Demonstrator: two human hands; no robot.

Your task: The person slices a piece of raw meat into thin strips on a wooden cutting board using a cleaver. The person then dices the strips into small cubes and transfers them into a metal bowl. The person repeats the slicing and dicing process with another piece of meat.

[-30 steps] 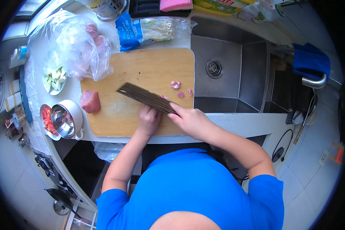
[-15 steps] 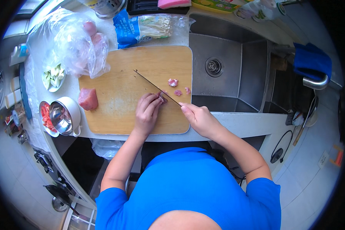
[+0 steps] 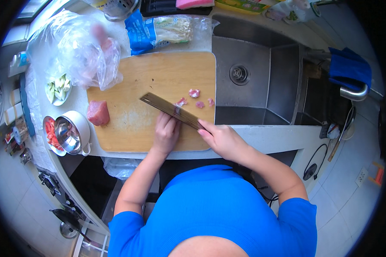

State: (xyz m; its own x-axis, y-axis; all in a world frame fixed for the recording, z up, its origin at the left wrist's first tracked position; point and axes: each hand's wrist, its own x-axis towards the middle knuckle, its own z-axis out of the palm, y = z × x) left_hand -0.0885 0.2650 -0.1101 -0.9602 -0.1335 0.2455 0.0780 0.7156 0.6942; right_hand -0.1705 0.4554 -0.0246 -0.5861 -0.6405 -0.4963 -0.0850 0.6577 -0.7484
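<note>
My right hand [image 3: 222,139] grips the handle end of a broad-bladed kitchen knife [image 3: 165,106], its blade tilted flat-side up and slanting across a wooden cutting board [image 3: 128,137]. My left hand [image 3: 166,135] is beside the blade with fingers bent and closed, on a small piece of meat mostly hidden by the blade. Just past the blade lies a pink-white meat scrap [image 3: 181,102]. Several small meat bits [image 3: 194,93] sit near the board's right edge. A larger raw meat chunk [image 3: 98,113] rests at the board's left edge.
A steel sink [image 3: 283,77] adjoins the board on the right. To the left stand a white-and-steel cup [image 3: 85,130], a plate of red pieces [image 3: 52,132] and a dish of pale green slices [image 3: 59,88]. Behind are a plastic bag of meat [image 3: 85,51] and packaged enoki mushrooms [image 3: 171,31].
The knife has turned from edge-on to tilted, its tip swinging down and left. A meat scrap now shows beyond the blade. My left hand stays nearly in place, slightly nearer me.
</note>
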